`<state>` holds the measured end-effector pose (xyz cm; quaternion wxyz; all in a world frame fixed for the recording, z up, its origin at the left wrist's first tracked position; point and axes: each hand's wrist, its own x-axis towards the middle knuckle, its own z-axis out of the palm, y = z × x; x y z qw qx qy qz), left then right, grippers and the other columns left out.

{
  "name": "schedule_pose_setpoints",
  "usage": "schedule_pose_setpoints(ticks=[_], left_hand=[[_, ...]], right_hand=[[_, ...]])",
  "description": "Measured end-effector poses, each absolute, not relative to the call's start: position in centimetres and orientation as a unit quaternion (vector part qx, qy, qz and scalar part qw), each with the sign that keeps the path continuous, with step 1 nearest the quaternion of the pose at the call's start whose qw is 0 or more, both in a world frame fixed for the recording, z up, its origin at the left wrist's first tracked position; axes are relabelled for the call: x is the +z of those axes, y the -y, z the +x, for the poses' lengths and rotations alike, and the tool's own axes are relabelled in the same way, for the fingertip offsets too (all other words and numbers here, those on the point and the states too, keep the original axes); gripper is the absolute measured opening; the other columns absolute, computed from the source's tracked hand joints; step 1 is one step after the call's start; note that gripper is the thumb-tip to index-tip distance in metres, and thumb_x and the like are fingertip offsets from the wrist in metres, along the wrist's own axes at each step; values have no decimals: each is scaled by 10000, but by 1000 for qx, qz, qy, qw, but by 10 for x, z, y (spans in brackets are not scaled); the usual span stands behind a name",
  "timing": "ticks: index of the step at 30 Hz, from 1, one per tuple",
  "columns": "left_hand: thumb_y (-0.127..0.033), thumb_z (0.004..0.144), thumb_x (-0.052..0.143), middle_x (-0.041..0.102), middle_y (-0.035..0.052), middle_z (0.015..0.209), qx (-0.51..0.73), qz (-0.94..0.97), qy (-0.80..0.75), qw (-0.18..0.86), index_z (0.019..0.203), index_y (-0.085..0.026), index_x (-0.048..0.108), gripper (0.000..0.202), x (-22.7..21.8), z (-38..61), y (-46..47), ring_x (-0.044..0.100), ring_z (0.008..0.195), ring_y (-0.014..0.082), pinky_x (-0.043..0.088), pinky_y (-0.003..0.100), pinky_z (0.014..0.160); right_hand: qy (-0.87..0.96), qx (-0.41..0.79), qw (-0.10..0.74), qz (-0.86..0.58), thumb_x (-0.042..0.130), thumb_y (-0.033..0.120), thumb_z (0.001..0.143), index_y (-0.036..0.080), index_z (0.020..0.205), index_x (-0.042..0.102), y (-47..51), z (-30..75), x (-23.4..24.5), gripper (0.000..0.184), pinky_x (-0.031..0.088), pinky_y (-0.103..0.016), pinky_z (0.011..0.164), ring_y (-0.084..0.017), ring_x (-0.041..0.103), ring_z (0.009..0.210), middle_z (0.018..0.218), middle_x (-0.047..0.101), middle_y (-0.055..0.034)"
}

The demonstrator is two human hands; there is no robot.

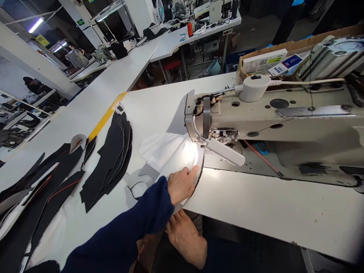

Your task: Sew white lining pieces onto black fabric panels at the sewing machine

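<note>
A white and grey fabric piece with a curved dark edge [167,151] lies under the head of a sewing machine [222,117], lit by a small lamp [226,152]. My left hand [182,184] rests palm down on this fabric, just in front of the machine head, its visible fingers slightly apart. Below it, at the table's front edge, my right hand [187,239] has its fingers curled at the fabric's near end; the fingertips are partly hidden. The needle cannot be made out in the glare.
Left of the fabric lies a fanned stack of black cut pieces [110,155]. More black pieces with orange edging [54,189] spread further left. Yellow tape [106,115] marks the table. Behind the machine stands a cardboard box [287,49] holding smaller boxes. Scissors with blue handles [261,148] lie under the machine arm.
</note>
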<state>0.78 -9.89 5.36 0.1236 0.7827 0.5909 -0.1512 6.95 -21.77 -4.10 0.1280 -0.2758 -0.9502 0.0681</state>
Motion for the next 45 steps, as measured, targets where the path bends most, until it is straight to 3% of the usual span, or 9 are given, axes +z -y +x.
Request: schedule_pose_setpoints(ticks=[3,13,18,23,29,33,37,40,45], left_hand=[[-196,878,343,577,58,980,-161,785,-581,141,1373,-232,272,502,46,5,105,600,759,186,443,278,643],[-215,907,346,619,44,963,-147,795,-579,105,1316,-271,399,416,34,10,86,616,772,179,460,277,684],[-188,893,345,631,37,921,-131,804,-572,94,1256,-262,466,390,32,9,66,610,768,179,457,278,686],[-158,864,357,642,36,911,-111,817,-558,90,1216,-241,502,390,30,10,47,609,783,180,449,274,689],[-176,872,372,645,37,925,-63,822,-559,93,1162,-228,537,338,19,9,24,602,823,173,439,267,755],[-230,904,344,635,47,947,-38,807,-580,103,1077,-219,584,297,21,8,17,597,858,178,437,269,786],[-315,857,451,596,56,1010,-61,816,-564,112,1202,-277,518,353,33,3,36,594,878,210,455,294,744],[-290,872,425,605,53,942,-80,825,-546,118,1219,-267,492,354,36,-1,53,598,825,203,457,289,702],[-208,900,370,618,48,849,-58,847,-512,133,1088,-192,542,256,23,0,55,590,765,171,451,258,679]], right_hand=[[952,71,110,-276,438,46,805,86,982,597,217,71,-37,242,427,-376,912,-228,559,948,950,626,-119],[945,100,123,-286,469,115,840,122,1076,594,210,63,-49,267,369,-392,989,-246,517,1081,1080,611,-126],[949,78,119,-283,503,174,843,84,1169,547,194,63,-37,341,351,-466,981,-277,492,1110,1169,568,-176],[960,31,64,-271,574,107,763,10,1119,594,187,59,-17,369,366,-519,921,-333,525,1031,1066,608,-235],[970,53,-66,-226,603,97,755,165,828,708,169,53,7,145,426,-527,809,-285,594,810,741,666,-97],[969,50,-36,-241,588,135,787,176,800,706,157,56,9,126,429,-527,774,-275,594,770,689,654,-89],[966,8,4,-258,578,128,774,110,853,698,153,67,8,145,420,-520,749,-320,591,827,788,661,-162],[965,-4,32,-259,571,123,764,76,865,695,154,74,9,167,408,-528,743,-339,591,819,791,653,-192],[964,-1,52,-260,584,110,735,107,797,692,155,79,8,125,416,-503,724,-322,593,791,740,649,-157]])
